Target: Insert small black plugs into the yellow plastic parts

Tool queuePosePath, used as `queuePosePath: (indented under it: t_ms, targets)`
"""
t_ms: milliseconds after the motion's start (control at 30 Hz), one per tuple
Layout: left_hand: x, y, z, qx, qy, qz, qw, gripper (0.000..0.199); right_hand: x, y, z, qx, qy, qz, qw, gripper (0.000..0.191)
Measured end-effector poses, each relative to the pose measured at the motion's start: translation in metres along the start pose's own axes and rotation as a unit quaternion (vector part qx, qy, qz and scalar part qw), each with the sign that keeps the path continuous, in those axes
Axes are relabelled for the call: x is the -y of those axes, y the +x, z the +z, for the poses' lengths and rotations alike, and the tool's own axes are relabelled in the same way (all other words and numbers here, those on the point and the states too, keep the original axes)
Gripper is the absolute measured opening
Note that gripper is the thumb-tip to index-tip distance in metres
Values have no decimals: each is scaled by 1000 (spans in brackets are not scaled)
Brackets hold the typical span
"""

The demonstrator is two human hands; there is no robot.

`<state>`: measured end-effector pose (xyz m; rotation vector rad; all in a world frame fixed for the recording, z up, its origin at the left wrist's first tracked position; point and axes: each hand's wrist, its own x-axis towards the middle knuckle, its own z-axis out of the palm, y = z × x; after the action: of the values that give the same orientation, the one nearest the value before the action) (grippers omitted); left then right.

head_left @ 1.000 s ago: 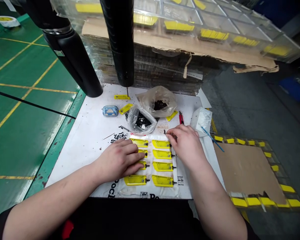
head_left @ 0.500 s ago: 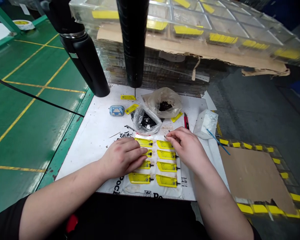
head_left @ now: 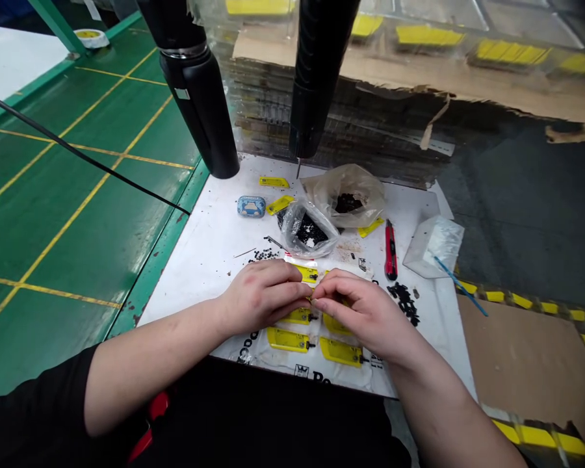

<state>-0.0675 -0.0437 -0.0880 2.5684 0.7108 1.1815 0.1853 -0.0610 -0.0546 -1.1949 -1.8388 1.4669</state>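
Observation:
My left hand (head_left: 267, 294) lies over the left column of yellow plastic pieces (head_left: 288, 340), its fingers closed together. Against its fingertips my right hand (head_left: 363, 305) pinches with thumb and forefinger. What either hand grips is hidden at that meeting point, beside the black end of a yellow piece. The front pieces show small black fittings at their right ends, and a second column with another yellow piece (head_left: 341, 352) runs partly beneath my right hand. Small black parts (head_left: 404, 302) are heaped to the right of that hand.
Behind the hands stand two plastic bags, a near bag (head_left: 288, 234) and a far bag (head_left: 370, 198), holding black bits. A black tool with a thin tip (head_left: 316, 91) hangs above. Around them are a red cutter (head_left: 390, 250), a blue case (head_left: 251, 206) and a black bottle (head_left: 202, 110).
My right hand has come left and in to meet my left fingertips. The view has shifted, uncovering the heap of black parts and the whole cutter.

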Motion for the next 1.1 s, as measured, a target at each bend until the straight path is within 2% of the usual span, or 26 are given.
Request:
queuePosePath:
  t_ms: [100, 200, 333, 433, 633, 900, 1100]
  targets:
    - [-1, 1, 0, 20, -7, -10, 1000, 11, -1, -1, -1, 1, -21, -15, 1000, 8]
    - [-1, 1, -2, 33, -53, -48, 997, 9, -1, -4, -1, -53, -99, -85, 990, 11]
    - [0, 4, -6, 13, -145, -114, 983, 8, -2, -5, 6, -126, -218, -242, 937, 24]
    - [0, 7, -11, 13, -182, -147, 972, 10, -4, -3, 12, -144, -280, -308, 898, 25]
    - [-2, 9, -13, 35, -235, -164, 957, 15, -5, -3, 15, -180, -308, -337, 871, 27]
    - [-3, 7, -13, 40, -257, -179, 949, 19, -3, -4, 16, -157, -326, -329, 872, 21]
    - [-3, 6, -12, 50, -264, -179, 947, 21, 0, -8, 19, -164, -351, -344, 855, 30]
